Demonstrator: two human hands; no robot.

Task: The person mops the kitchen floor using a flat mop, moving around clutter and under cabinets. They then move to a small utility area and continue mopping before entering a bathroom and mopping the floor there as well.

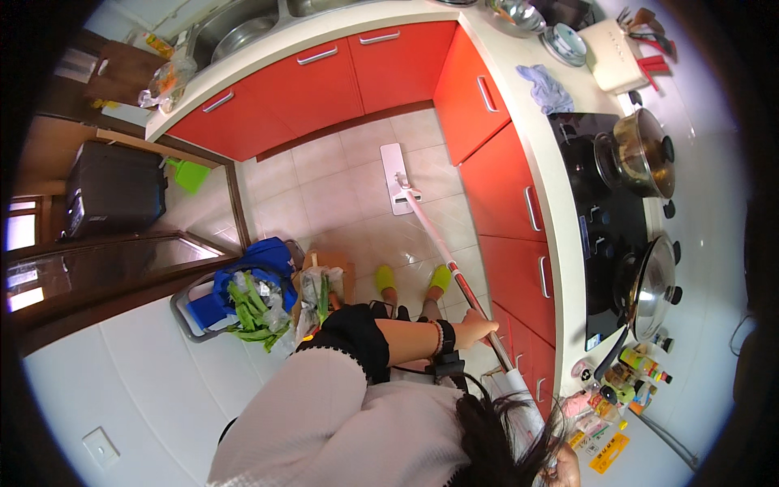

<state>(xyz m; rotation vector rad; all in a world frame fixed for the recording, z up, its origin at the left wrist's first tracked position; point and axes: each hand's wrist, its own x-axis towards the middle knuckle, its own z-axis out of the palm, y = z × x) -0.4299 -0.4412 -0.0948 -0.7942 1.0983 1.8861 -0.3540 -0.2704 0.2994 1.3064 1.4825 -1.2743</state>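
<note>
A flat mop with a pale rectangular head (392, 173) rests on the tiled floor, in front of the red cabinets. Its long handle (465, 289), pink and red with a metal section and a white upper end, slants back towards my body. My left hand (478, 329) is closed around the metal section, below a beaded bracelet and a black wrist strap. Near the lower edge of the view, my right hand (565, 465) grips the white upper end, partly hidden by hair. Two feet in yellow-green shoes (384, 279) stand beside the handle.
Red cabinets (398, 67) border the floor ahead and on the right. A blue bag (268, 255) of leafy vegetables on a cart and a cardboard box (347, 277) stand at left. A hob (599, 243) carries a pot and a lidded pan, whose handle points towards the counter edge.
</note>
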